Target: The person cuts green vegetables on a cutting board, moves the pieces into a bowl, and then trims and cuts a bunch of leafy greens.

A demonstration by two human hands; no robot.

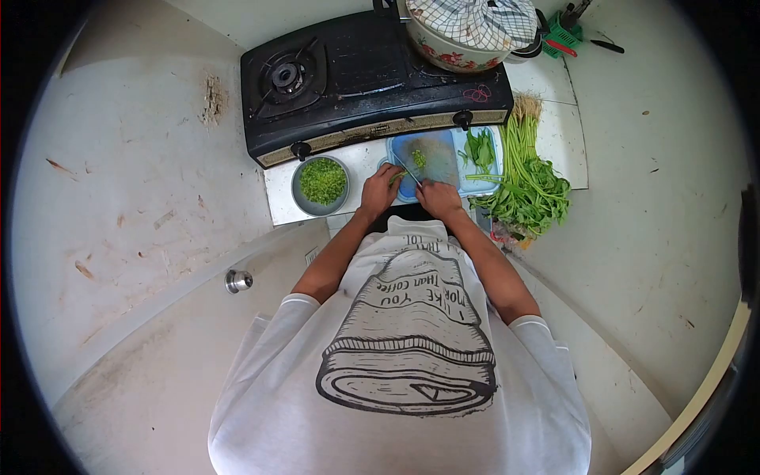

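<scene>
My right hand (pixel 438 198) is closed round the handle of a knife (pixel 407 169), whose thin blade slants up and left over a blue cutting board (pixel 447 162). Beside the blade, my left hand (pixel 380 190) is closed on green stems (pixel 395 180) at the board's left edge; its fingers hide most of them. A small heap of chopped greens (pixel 419 158) lies on the board just beyond the knife. Loose green leaves (pixel 479 149) rest in the light blue tray (pixel 496 162) at right. To the left, a grey bowl (pixel 296 190) holds finely chopped greens (pixel 323 180).
A black two-burner stove (pixel 360 95) stands behind the board. On its right side sits a flowered pot (pixel 451 57) under a checked cloth (pixel 475 20). A bunch of leafy greens with roots (pixel 522 170) lies at right. A green basket (pixel 562 36) holds utensils.
</scene>
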